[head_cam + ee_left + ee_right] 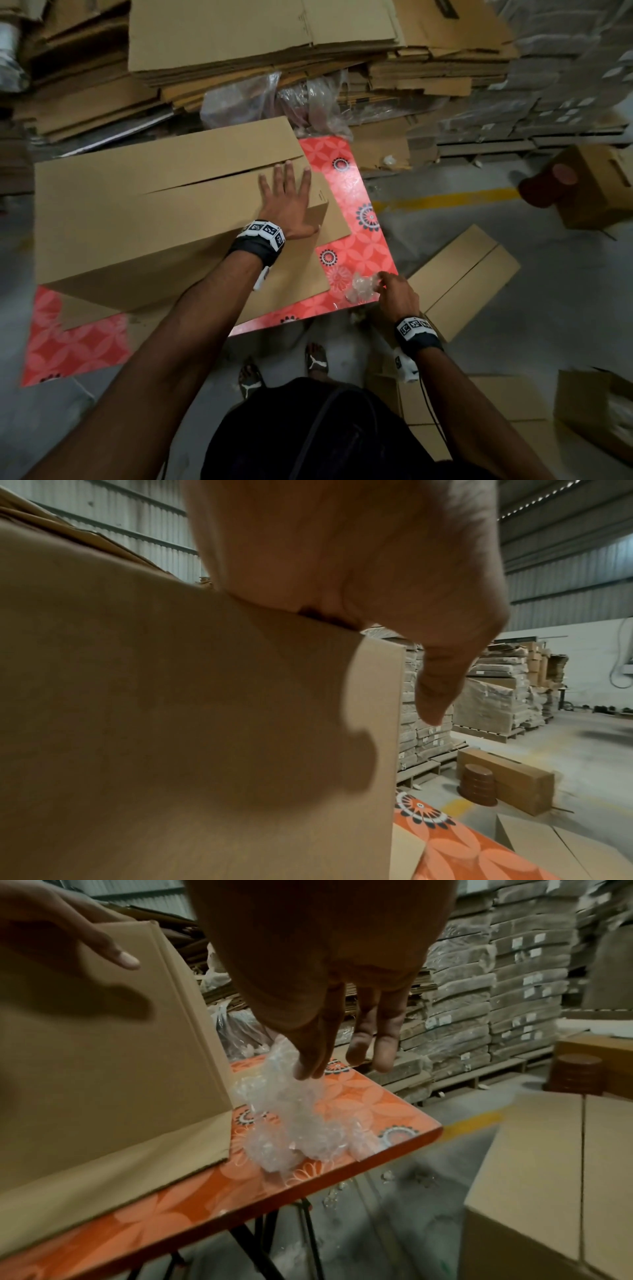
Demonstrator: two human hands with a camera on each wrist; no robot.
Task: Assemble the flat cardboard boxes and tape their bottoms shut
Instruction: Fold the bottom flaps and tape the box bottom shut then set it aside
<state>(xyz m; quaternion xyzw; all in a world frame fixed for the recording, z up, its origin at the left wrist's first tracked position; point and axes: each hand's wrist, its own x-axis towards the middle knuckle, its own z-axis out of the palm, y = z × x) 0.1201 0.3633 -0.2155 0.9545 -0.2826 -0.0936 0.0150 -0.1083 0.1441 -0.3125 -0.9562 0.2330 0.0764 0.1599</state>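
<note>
Cardboard box [164,219], squared up and lying bottom-side up on the patterned counter [363,246], filling left and centre of the head view. Seam between its two long flaps not yet taped. Left hand [286,202] spread flat on the right end of the near flap, fingers straight and gripping nothing, probably to pin the flaps level for sealing. Right hand [397,298] at lower right of centre, fingertips pinching a wad of crumpled clear plastic [361,286] at the counter's near right corner, apparently spent tape or wrap cleared from the working edge. No tape roll visible. Flat cartons [260,37] stacked across the top of the frame; another flat box [466,274] lying on the floor at right.
</note>
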